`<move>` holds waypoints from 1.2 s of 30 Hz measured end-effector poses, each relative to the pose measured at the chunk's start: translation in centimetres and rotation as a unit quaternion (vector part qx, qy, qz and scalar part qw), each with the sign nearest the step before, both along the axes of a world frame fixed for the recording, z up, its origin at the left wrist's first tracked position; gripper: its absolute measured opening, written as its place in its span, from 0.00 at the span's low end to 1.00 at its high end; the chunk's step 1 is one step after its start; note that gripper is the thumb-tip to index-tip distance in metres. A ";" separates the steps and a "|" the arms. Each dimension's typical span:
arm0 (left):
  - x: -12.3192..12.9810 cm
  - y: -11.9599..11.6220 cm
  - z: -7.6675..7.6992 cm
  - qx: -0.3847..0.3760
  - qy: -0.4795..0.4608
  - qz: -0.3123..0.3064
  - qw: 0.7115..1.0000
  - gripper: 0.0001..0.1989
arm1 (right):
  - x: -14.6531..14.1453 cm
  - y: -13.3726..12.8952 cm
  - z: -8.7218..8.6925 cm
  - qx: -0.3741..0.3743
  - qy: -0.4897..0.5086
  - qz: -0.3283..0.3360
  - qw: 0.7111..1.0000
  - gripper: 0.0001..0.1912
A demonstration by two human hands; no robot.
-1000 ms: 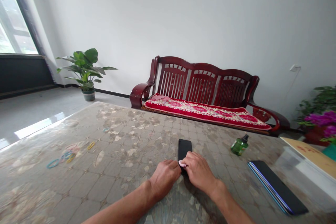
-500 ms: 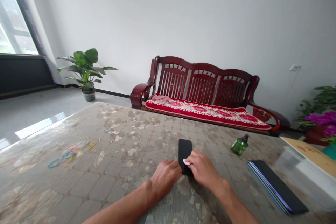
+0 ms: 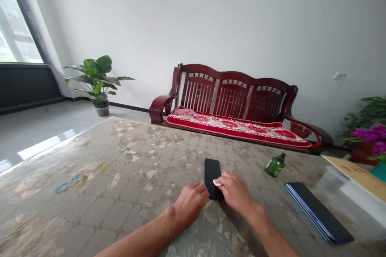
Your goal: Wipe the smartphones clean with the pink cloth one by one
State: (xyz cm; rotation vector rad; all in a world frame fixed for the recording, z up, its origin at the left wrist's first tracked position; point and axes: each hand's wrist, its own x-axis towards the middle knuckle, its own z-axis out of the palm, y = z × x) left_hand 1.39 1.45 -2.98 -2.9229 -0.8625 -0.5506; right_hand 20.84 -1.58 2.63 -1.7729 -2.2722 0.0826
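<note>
A black smartphone [image 3: 212,168] lies flat on the patterned tablecloth [image 3: 135,192], its long side pointing away from me. My left hand [image 3: 193,200] rests at the phone's near left edge, fingers bent and closed against it. Over the near right part of the screen, my right hand [image 3: 235,190] pinches a small pale pink wiping cloth [image 3: 217,183], pressed to the glass. Most of that cloth is hidden within the fingers. The phone's near end is partly covered by both hands.
At right stand a green pump bottle [image 3: 275,165], a stack of dark, flat phone-like slabs [image 3: 319,213] and a clear plastic box [image 3: 346,192]. Coloured rubber bands [image 3: 79,179] lie at left. Beyond the table are a red wooden bench [image 3: 232,96] and a potted plant [image 3: 101,84].
My right hand has shifted slightly to the right with the cloth across the screen. My left hand and the phone stay nearly in place.
</note>
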 end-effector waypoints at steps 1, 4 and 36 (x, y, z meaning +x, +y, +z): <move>0.0 0.0 0.0 -0.003 0.000 0.000 1.000 0.11 | 0.1 -0.3 0.1 -0.007 0.002 0.014 1.000 0.14; -0.1 0.0 0.1 -0.011 0.004 0.002 1.000 0.10 | 0.4 -0.9 0.4 -0.026 0.013 0.047 0.998 0.13; 0.3 0.7 -1.1 -0.027 -0.018 0.005 0.999 0.11 | -0.4 -1.3 0.2 -0.010 0.024 0.060 0.998 0.14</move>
